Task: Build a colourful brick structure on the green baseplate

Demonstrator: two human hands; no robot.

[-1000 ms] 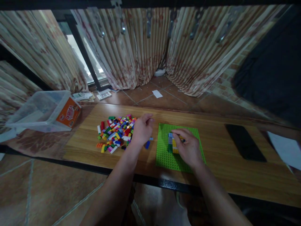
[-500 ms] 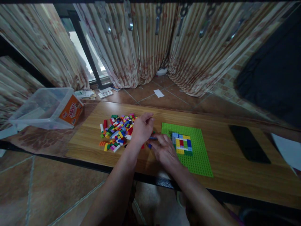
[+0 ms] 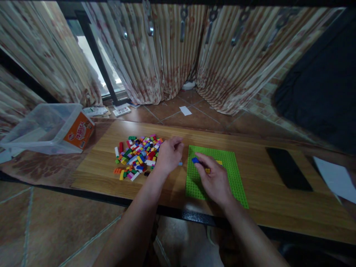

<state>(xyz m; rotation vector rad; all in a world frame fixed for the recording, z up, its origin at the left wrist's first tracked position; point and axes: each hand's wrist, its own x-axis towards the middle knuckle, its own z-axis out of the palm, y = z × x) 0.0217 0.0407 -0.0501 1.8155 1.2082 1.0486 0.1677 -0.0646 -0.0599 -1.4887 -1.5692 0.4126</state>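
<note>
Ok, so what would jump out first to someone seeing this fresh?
Probably the heap of multicoloured bricks on the wooden table, beside the left hand. Next, the bright green baseplate to its right, with the right hand holding a blue brick over it. Behind the table, striped curtains fill the background.

Curtains point(image 3: 167, 55): striped, beyond left hand point(image 3: 170, 154) and right hand point(image 3: 214, 178)
Window point(image 3: 91, 61): daylit, far left beyond hands
Floor point(image 3: 63, 222): brown tile, below and beyond hands
Table point(image 3: 258, 178): wood-grain, under hands
Wall point(image 3: 260, 99): brick-patterned, right beyond hands
</note>
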